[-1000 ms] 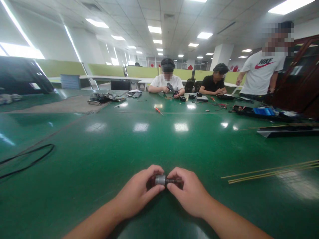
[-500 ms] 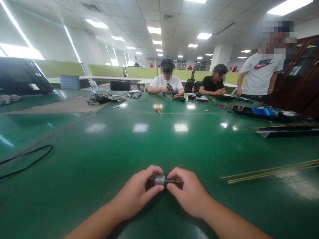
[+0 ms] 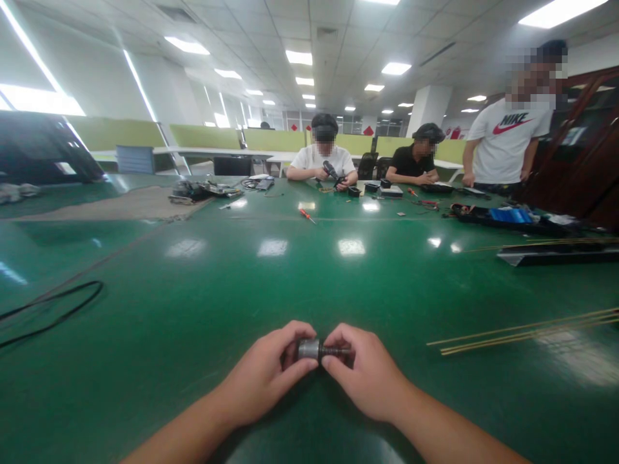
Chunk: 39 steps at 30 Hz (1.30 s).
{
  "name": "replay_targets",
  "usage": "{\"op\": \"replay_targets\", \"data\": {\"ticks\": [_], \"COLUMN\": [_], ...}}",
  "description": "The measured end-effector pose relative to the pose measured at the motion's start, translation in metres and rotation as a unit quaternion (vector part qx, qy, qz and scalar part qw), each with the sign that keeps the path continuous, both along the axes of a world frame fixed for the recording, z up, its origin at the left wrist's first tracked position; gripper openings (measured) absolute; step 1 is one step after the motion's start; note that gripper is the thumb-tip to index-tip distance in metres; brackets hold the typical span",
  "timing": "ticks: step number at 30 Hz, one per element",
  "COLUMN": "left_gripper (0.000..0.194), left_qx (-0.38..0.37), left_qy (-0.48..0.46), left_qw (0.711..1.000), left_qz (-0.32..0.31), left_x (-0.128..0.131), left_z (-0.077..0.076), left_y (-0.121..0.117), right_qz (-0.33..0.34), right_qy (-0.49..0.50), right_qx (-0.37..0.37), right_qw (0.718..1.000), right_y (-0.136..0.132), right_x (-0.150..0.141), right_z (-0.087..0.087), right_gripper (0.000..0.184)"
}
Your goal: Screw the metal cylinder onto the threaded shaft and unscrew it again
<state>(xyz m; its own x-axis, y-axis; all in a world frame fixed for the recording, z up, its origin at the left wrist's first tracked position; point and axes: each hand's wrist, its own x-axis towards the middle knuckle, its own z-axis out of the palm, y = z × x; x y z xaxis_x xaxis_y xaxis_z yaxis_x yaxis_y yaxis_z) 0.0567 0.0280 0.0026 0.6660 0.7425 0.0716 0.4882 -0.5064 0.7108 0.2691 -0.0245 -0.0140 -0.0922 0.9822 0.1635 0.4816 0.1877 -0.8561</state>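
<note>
Between my two hands, low in the middle of the head view, is a small silver metal cylinder (image 3: 308, 349) with a thin dark shaft (image 3: 334, 351) sticking out to the right. My left hand (image 3: 271, 364) is closed round the cylinder's left side, thumb below and forefinger above. The shaft lies within the curled fingers of my right hand (image 3: 370, 370), whose thumb and forefinger come close to the cylinder. My fingers hide both ends of the part. It is held roughly level, just over the green tabletop (image 3: 232, 283).
Thin brass-coloured rods (image 3: 522, 333) and a dark metal channel (image 3: 556, 256) lie at right. A black cable (image 3: 72, 303) loops at left. Farther off are a red screwdriver (image 3: 305, 215) and a blue-and-black bundle (image 3: 512, 216). Two people sit opposite, one holding a power drill (image 3: 331, 170); another person (image 3: 507, 142) stands.
My hands and the metal part have barely moved, only a slight shift left. Across the table, the standing person's head and the seated people's heads have changed position a little.
</note>
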Motion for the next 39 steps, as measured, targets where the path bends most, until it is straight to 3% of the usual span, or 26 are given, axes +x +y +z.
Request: {"op": "replay_targets", "data": {"ticks": [39], "left_gripper": [0.027], "left_qx": [0.012], "left_qy": [-0.010], "left_qw": [1.000], "left_qz": [0.002], "left_x": [0.0032], "left_z": [0.0070], "left_y": [-0.0004], "right_qz": [-0.005], "right_qy": [-0.001], "right_qx": [-0.012], "right_qw": [1.000], "right_y": [-0.0017], "right_x": [0.0000], "right_z": [0.0047], "right_gripper": [0.004]}}
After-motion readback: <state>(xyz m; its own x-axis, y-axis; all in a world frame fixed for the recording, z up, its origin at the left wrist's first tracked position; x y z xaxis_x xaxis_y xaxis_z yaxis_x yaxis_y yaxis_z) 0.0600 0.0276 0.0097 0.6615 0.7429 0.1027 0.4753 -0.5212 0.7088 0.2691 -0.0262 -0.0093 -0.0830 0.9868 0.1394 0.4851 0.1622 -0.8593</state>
